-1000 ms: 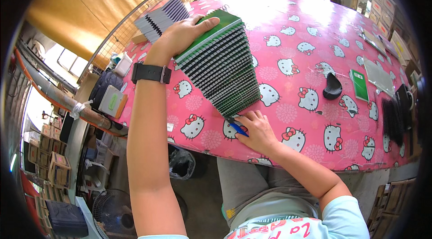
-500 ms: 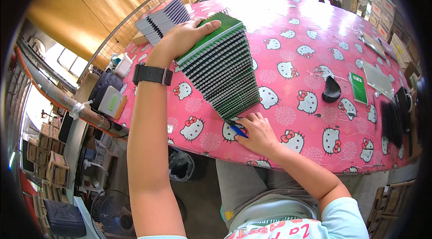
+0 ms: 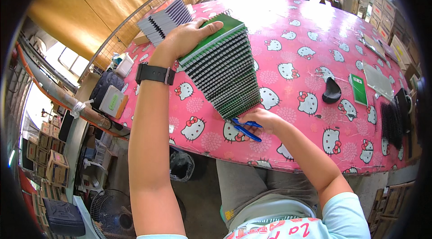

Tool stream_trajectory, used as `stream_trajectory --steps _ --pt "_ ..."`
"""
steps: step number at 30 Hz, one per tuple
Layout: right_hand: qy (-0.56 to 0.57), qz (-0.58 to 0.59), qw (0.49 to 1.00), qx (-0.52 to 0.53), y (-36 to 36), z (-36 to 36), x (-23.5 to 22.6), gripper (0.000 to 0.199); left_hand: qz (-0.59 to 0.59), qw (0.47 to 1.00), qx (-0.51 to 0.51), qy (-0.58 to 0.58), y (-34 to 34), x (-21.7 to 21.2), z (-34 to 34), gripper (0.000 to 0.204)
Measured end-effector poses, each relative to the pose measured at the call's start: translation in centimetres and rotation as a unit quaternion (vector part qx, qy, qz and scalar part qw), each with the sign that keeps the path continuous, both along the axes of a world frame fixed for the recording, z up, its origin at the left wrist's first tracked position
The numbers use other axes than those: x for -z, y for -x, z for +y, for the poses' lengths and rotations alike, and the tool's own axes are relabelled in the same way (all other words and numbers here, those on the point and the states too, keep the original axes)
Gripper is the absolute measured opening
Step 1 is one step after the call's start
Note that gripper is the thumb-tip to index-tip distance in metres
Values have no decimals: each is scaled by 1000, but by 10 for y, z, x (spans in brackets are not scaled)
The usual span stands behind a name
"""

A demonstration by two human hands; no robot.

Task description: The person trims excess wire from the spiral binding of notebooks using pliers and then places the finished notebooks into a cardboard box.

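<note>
A tall stack of spiral notebooks [image 3: 222, 70] with a green top cover stands on the pink table, its black wire-bound edges facing me. My left hand [image 3: 189, 36] grips the top left of the stack, its thumb flat on the cover; the other fingers are partly hidden. At the stack's lower front corner, my right hand [image 3: 263, 122] is closed around blue-handled wire cutters [image 3: 246, 130]. Their handles are spread apart, and the jaws are at the bottom notebooks' binding; whether they touch it I cannot tell.
Behind the stack is another pile of white-edged notebooks [image 3: 164, 19]. To the right lie a black curved object [image 3: 331, 90], a small green notebook [image 3: 358, 89], a clear plastic sheet [image 3: 378, 79] and a heap of black binding wires [image 3: 390, 124]. A bin [image 3: 181, 165] stands below the table's front edge.
My right hand has turned and shifted slightly up and right, so both blue handles of the cutters now show, spread apart. The left hand and stack have moved slightly right in view.
</note>
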State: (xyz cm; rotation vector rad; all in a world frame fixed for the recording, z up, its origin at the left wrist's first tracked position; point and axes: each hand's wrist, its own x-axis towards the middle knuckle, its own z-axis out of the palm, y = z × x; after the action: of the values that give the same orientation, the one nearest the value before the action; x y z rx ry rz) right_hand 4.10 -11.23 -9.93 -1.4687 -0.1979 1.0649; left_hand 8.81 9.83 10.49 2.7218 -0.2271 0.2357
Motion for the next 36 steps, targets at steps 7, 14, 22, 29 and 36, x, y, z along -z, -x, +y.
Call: stream_trajectory --steps 7,14,22,29,36 --pt "233 -575 784 0 53 9 11 41 23 1000 9 16 -3 0 4 87" --pt "234 -621 748 20 56 13 28 41 25 999 23 25 -4 1 4 88" --pt "92 -188 973 -98 -17 10 9 26 27 999 13 16 -3 -3 1 91" --pt "129 -341 926 -99 8 9 1 36 -62 998 -12 28 -1 3 -1 85" --pt "413 -555 722 -24 48 -62 -7 48 -151 939 -34 306 -3 56 102 39"
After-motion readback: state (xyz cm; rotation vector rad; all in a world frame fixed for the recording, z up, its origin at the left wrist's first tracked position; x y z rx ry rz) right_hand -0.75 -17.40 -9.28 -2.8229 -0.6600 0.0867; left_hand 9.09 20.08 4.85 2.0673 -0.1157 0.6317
